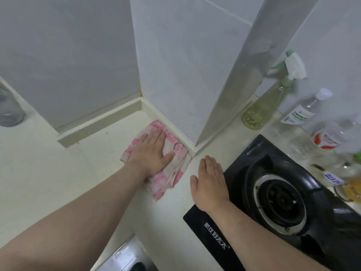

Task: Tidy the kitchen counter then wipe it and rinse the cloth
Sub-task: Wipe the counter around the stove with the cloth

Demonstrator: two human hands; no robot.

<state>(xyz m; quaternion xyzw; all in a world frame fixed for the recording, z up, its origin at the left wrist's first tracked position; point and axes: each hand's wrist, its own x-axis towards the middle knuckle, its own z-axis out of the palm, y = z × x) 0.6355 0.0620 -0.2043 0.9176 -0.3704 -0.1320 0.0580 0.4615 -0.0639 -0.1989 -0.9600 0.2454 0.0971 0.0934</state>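
Cloth (172, 165): soft woven fabric, pink and white, rumpled (matt). Surface (58, 173): smooth, pale, faintly sheened. Stove top (214, 241): glossy black; spray bottle (261, 108): clear plastic.

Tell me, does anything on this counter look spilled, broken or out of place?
Nothing stands out. The left hand presses flat on the pink cloth in the counter corner, the right hand lies flat beside the black stove, and the spray bottle and other bottles stand upright along the wall. No spill shows.
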